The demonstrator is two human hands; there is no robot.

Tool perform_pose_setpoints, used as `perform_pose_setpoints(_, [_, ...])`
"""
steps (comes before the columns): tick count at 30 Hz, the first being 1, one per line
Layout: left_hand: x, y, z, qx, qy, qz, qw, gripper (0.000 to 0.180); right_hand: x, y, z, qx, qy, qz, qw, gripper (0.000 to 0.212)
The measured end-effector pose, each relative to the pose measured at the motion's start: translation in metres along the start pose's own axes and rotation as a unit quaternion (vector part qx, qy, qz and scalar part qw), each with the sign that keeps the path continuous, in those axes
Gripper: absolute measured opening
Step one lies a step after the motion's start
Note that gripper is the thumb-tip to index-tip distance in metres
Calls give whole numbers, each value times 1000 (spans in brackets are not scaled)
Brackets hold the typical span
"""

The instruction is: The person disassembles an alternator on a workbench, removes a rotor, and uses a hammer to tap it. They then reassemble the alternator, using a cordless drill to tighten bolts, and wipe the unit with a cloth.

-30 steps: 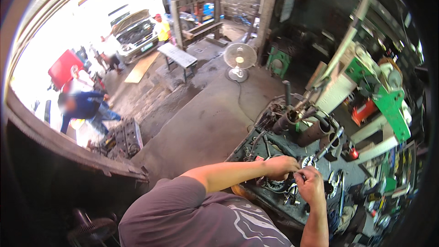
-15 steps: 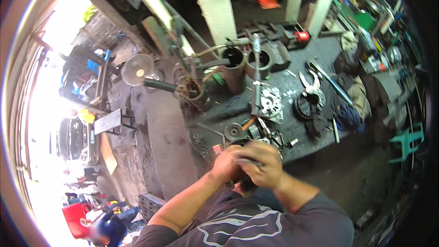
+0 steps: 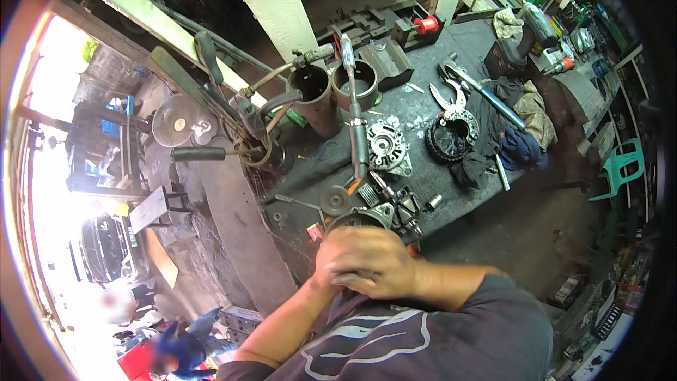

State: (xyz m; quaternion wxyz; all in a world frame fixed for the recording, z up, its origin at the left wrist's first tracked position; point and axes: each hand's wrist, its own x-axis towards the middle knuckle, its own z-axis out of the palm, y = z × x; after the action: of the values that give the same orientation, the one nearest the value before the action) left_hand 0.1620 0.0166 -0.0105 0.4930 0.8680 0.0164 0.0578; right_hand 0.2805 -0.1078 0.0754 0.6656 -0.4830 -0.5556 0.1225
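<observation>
My left hand (image 3: 330, 257) and my right hand (image 3: 374, 254) are pressed together close to my body, at the near edge of the workbench. Both are closed, the right lying over much of the left, and whatever they hold is hidden. Just beyond them a round grey metal housing (image 3: 360, 220) shows, partly covered by my hands. Past it are a round metal disc (image 3: 335, 200), a slotted alternator end cover (image 3: 388, 147) and small metal parts (image 3: 407, 210).
The workbench (image 3: 430, 176) also bears a ring-shaped part (image 3: 451, 135), a blue-handled wrench (image 3: 497, 102), cloths (image 3: 534, 116) and a vise (image 3: 384, 25). Metal cylinders (image 3: 317, 106) hold tools at the left. A green plastic stool (image 3: 624, 168) is at right; a person (image 3: 180, 346) is at lower left.
The view has turned, so the bench things sit further left. My right hand has come more over the left, and the round housing beyond them shows more.
</observation>
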Motion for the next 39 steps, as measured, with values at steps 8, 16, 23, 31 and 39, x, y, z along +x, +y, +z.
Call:
perform_pose_setpoints(8, [-10, 9, 10, -4, 65, -23, 998, 37, 32, 51, -17, 328, -328, 30, 885, 56])
perform_pose_setpoints(16, [-6, 3, 14, 34, 109, -2, 994, 40, 25, 3, -10, 3, -65, 69, 995, 17])
perform_pose_setpoints(23, [-5, -1, 15, 36, 55, -15, 998, 37, 52, 34, -33, 225, -469, 223, 824, 25])
perform_pose_setpoints(31, [1, 18, 3, -6, 94, -10, 995, 39, 35, 36, -28, 249, -241, 77, 935, 26])
perform_pose_setpoints(39, [-1, 11, 2, -11, 9, -52, 999, 44, 20, 30, -24, 219, -148, 104, 959, 27])
